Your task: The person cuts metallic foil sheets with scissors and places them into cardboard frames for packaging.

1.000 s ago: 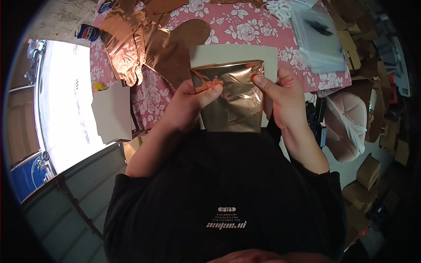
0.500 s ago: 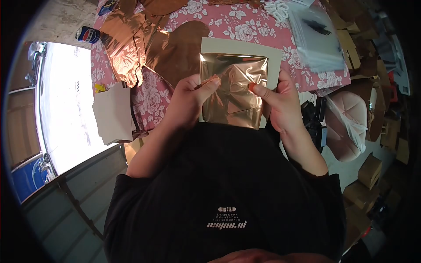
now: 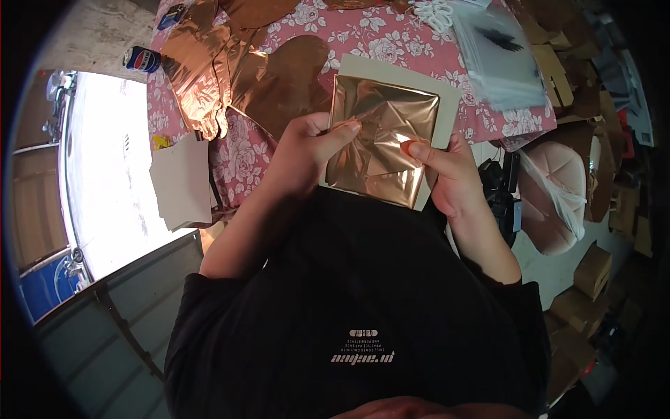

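Note:
A folded, shiny copper-coloured foil (image 3: 387, 129) lies on a pale card (image 3: 447, 115), held up over the near edge of the table. My left hand (image 3: 310, 150) grips the left side of both, its thumb on top of the foil. On the right side my right hand (image 3: 450, 171) pinches the foil and card, thumb on top, with a small orange-red spot at the thumb tip. The fingers beneath the card are hidden. Flat copper foil balloons (image 3: 279, 84) lie beyond my left hand.
A pink flowered cloth (image 3: 241, 157) covers the table. Pale cards (image 3: 183, 181) stand at its left edge, near a blue can (image 3: 142, 60). Clear plastic bags (image 3: 499, 66) and white cord (image 3: 436, 15) lie at the far right. A cushioned seat (image 3: 551, 199) and cardboard boxes (image 3: 592, 271) are to the right.
The foil and card have shifted slightly to the right and tilted clockwise, with both hands still gripping them. My right hand sits a little lower.

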Motion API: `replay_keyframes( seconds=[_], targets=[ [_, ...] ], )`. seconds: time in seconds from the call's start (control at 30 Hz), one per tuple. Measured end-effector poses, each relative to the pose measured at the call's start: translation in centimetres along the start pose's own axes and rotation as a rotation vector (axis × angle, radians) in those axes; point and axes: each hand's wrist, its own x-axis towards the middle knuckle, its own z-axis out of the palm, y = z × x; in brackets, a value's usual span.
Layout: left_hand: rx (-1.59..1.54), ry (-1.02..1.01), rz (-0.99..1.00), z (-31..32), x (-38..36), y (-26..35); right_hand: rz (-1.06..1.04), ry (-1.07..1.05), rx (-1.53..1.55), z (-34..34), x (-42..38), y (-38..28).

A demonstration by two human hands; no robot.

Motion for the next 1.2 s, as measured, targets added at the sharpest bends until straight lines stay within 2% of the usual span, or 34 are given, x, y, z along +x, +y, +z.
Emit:
replay_keyframes(
  seconds=[0.03,0.2,0.27,0.3,0.43,0.5,0.63,0.7,0.73,0.8,0.83,0.87,0.93,1.0,1.07,1.2],
  targets=[
    [-0.014,-0.035,-0.014,0.1,0.1,0.1,0.074,-0.017,-0.002,-0.3,0.0,-0.2],
    [-0.026,-0.064,-0.005,0.8,0.8,0.2,-0.005,0.002,-0.036,-4.3,0.0,1.6],
    [0.25,-0.159,0.019,-0.2,1.2,-0.2,-0.058,0.008,0.002,-4.6,-0.1,1.4],
    [0.245,-0.18,-0.022,-0.3,1.2,-0.2,-0.058,0.053,-0.009,-4.5,-0.2,1.2],
    [0.222,-0.156,-0.063,0.5,1.1,0.2,-0.087,0.149,-0.001,-4.2,-0.9,0.7],
    [0.392,-0.185,0.066,1.0,1.5,0.5,-0.124,0.164,0.015,-4.2,-1.3,0.7],
    [0.498,-0.097,0.007,2.8,2.0,1.8,-0.214,0.231,0.023,-4.3,-2.2,-0.3],
    [0.484,-0.029,0.328,2.3,4.1,0.7,-0.255,0.265,0.045,-5.6,-2.6,-0.5],
    [0.49,-0.049,0.335,2.5,4.9,0.9,-0.282,0.289,0.063,-6.3,-2.8,-0.8],
    [0.654,-0.082,0.593,3.4,6.6,1.8,-0.325,0.35,0.062,-7.2,-3.7,-1.8],
    [0.818,-0.077,0.669,3.9,7.9,2.4,-0.344,0.4,0.06,-7.7,-4.3,-2.2],
    [0.82,-0.095,0.678,4.9,9.2,3.0,-0.36,0.41,0.063,-8.3,-4.9,-2.5],
    [1.224,-0.136,1.028,7.5,11.7,4.1,-0.386,0.499,0.014,-10.3,-6.1,-2.9],
    [1.302,-0.229,1.036,10.4,14.5,4.5,-0.406,0.533,-0.013,-12.9,-7.3,-3.1],
    [1.347,-0.375,1.23,13.4,17.2,4.1,-0.43,0.596,-0.009,-14.2,-8.3,-3.7],
    [1.369,-0.465,1.216,17.9,22.0,3.2,-0.422,0.685,0.048,-16.4,-9.9,-4.7]
  ],
)
